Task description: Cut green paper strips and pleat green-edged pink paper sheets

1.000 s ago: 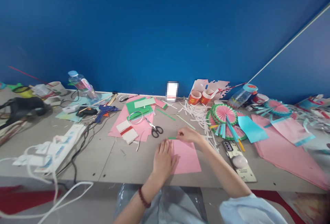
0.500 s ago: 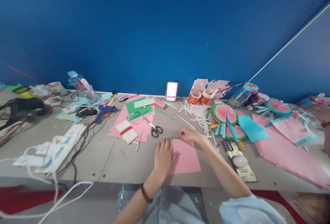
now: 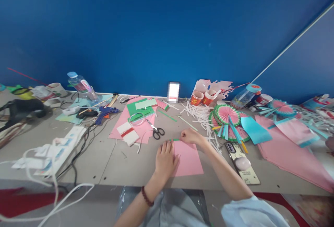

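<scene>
A sheet of pink paper [image 3: 188, 159] lies on the table in front of me. Along its far edge runs a narrow green paper strip [image 3: 175, 139]. Spread flat over the left side of the sheet is my left hand [image 3: 166, 159], fingers pointing away from me and thumb apart. My right hand [image 3: 191, 136] is closed at the far right corner, its curled fingertips pinching the end of the green strip against the edge. Scissors [image 3: 157, 132] with black handles rest just beyond my left hand.
Green sheets [image 3: 138, 110] and a white pack [image 3: 127, 133] sit back left, near a blue glue gun [image 3: 105, 114]. Shredded white paper [image 3: 199, 115], folded paper fans [image 3: 227, 120] and a phone [image 3: 245, 173] are to the right. A power strip [image 3: 66, 147] lies left.
My two hands and the pink sheet stay in nearly the same place. At the far right edge, another person's hand has shifted.
</scene>
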`<state>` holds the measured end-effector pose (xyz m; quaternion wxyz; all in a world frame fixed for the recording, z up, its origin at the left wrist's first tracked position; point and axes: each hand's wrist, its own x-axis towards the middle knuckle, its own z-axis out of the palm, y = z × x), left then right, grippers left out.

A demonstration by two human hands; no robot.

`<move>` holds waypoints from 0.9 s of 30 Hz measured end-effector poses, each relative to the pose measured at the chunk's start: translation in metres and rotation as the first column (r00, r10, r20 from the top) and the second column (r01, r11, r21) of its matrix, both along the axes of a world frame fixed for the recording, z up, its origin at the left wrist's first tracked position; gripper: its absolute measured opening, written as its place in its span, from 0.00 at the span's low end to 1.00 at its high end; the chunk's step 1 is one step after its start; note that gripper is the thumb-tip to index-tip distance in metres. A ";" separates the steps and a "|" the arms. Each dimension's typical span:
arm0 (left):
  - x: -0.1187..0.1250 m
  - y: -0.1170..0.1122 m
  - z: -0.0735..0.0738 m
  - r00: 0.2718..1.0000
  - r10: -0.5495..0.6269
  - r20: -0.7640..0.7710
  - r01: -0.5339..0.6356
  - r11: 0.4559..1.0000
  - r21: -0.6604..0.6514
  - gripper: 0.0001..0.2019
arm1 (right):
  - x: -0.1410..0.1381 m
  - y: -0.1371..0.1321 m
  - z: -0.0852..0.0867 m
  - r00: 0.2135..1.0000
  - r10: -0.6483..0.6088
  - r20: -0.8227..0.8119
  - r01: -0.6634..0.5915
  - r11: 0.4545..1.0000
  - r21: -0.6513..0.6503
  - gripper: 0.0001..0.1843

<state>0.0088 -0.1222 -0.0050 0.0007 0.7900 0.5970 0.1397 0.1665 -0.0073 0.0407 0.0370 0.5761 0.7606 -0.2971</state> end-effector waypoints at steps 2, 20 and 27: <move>0.000 0.000 -0.001 1.000 0.001 0.010 -0.001 1.000 0.010 0.28 | 0.000 0.000 0.000 1.000 -0.006 0.001 0.006 1.000 -0.003 0.09; -0.001 0.000 0.002 0.999 0.001 0.049 -0.002 1.000 0.011 0.28 | 0.000 0.002 -0.003 1.000 -0.008 0.012 0.008 1.000 -0.010 0.09; -0.002 0.000 0.003 0.999 -0.008 0.047 0.007 1.000 0.014 0.28 | 0.008 0.005 -0.007 0.999 -0.002 0.032 0.002 1.000 0.006 0.13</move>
